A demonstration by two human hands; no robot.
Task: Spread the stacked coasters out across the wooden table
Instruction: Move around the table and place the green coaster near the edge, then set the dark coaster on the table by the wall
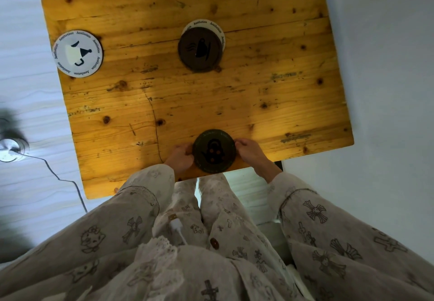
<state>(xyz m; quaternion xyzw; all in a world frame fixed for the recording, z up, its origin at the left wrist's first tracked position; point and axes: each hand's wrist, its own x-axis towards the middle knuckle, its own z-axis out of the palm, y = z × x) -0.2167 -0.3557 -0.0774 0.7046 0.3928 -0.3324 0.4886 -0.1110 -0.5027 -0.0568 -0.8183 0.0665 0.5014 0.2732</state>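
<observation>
At six o'clock on the wooden table (pixel 211 103), the left hand (pixel 180 157) and right hand (pixel 251 151) pinch a dark coaster (pixel 214 150) by opposite rims (thin, stiff, light, I'd judge); edge grips suit it.

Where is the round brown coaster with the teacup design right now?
In the head view, the round brown coaster lies right of centre on the wooden table, overlapping a white coaster beneath it.
</observation>
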